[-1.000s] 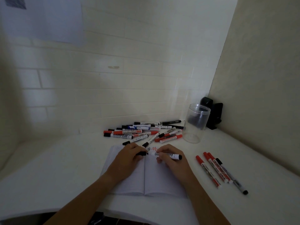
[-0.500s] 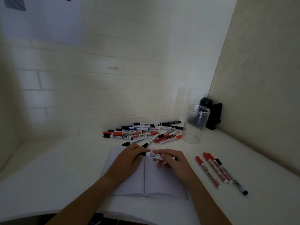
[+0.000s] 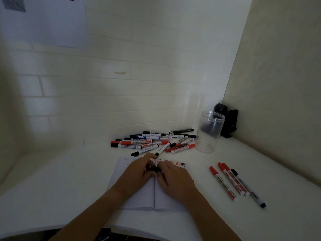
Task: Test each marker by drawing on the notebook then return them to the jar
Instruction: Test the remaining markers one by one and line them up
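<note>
At frame centre, the left hand and right hand both pinch a light, stiff, black-capped plastic marker; its smooth barrel probably slips, so grip mid-barrel

You are working on a smooth, matt white table. The notebook is showing plain matt paper pages. The jar is looking like clear, glossy plastic. The markers are looking like smooth plastic with printed barrels, and the wall tiles are giving a faint sheen.
</note>
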The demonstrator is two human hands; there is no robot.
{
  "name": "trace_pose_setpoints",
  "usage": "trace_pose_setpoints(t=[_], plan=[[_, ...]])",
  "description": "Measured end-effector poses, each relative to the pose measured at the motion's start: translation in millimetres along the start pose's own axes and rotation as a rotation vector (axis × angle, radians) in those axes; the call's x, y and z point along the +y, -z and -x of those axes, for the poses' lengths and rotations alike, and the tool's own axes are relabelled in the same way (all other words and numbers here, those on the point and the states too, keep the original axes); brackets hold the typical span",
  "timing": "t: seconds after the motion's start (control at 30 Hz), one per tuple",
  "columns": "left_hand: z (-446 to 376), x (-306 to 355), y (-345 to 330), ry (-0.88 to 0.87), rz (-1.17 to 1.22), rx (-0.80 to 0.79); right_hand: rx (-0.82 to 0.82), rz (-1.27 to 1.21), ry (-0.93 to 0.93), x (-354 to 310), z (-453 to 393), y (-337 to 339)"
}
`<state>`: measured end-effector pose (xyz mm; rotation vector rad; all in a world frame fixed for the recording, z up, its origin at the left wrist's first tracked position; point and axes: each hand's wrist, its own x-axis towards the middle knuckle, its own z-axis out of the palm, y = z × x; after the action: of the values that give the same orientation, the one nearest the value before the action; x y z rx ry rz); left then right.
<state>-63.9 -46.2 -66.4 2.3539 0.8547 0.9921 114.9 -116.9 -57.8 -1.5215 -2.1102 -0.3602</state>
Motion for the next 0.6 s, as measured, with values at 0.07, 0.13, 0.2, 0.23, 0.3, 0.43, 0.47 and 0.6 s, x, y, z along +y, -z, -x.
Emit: trace_pose_setpoints(t=[0.07, 0.13, 0.2, 0.23, 0.3, 0.43, 0.47, 0.6], plan=[[0.1, -3.0, -2.0, -0.002, -0.007, 0.021, 0.057, 0.062, -0.047, 0.8, -1.0, -2.2], [0.4, -6.6, -2.9, 0.021, -0.052, 0.057, 0.117, 0.117, -0.15, -0.1, 0.1, -1.0], [-0.4, -8.6, -3.4, -0.031, -0.157, 0.071, 0.145, 0.164, -0.243, 0.5, 1.5, 0.4], [-1.2, -9.3, -4.1, -0.08, -0.206, 0.066, 0.151, 0.18, -0.283, 0.5, 2.2, 1.2], [-2.3, -10.6, -5.4, -0.14, -0.261, 0.047, 0.141, 0.191, -0.376, 0.1, 2.6, 3.5], [-3.4, -13.7, -7.2, -0.169, -0.296, 0.065, 0.114, 0.226, -0.464, -1.2, 0.9, 6.9], [-3.5, -13.8, -7.0, -0.167, -0.293, 0.066, 0.102, 0.229, -0.485, -1.2, 0.3, 5.7], [-2.8, -13.9, -6.4, -0.143, -0.286, 0.05, 0.046, 0.236, -0.534, -3.4, -2.2, 12.0]])
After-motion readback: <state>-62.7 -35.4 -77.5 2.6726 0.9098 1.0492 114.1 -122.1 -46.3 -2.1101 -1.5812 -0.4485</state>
